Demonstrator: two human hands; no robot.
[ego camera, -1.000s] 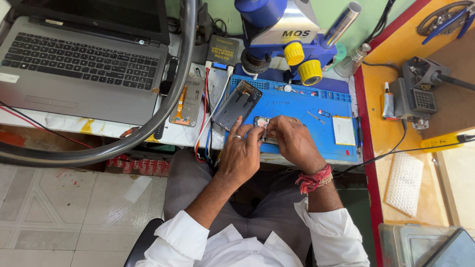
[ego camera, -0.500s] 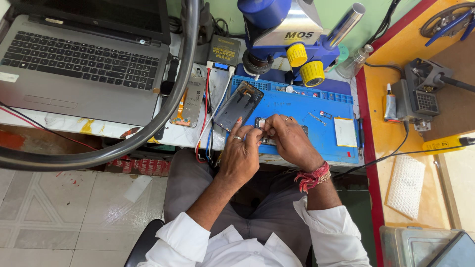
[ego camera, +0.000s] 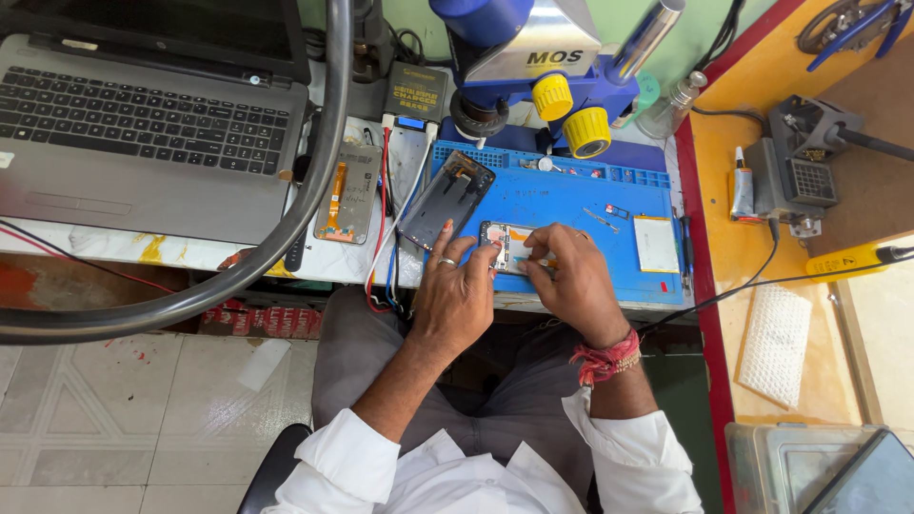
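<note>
Nearest the camera, the white sleeves and grey trousers of the seated person fill the lower centre of the view. The left hand (ego camera: 455,297) rests at the near edge of the desk (ego camera: 114,243), fingers curled, with its fingertips pressing the left end of the opened phone (ego camera: 511,246); a ring sits on one finger. The right hand (ego camera: 569,278), with a red thread band at the wrist, closes on the right end of the same phone, fingers bent over it; whether a small tool is pinched there cannot be told. The opened phone lies flat on the near part of the blue work mat (ego camera: 562,205), between the two hands. Just left of it, a dark phone frame (ego camera: 446,198) lies tilted, partly on the mat edge. Further left lies a grey phone back panel (ego camera: 348,193) with an orange flex cable. To the right on the mat sits a white rectangular part (ego camera: 656,244). Beyond the mat stands a blue microscope (ego camera: 533,67) with yellow knobs. At far left, an open laptop (ego camera: 143,143) occupies the desk, crossed by a thick black hose (ego camera: 286,238).
</note>
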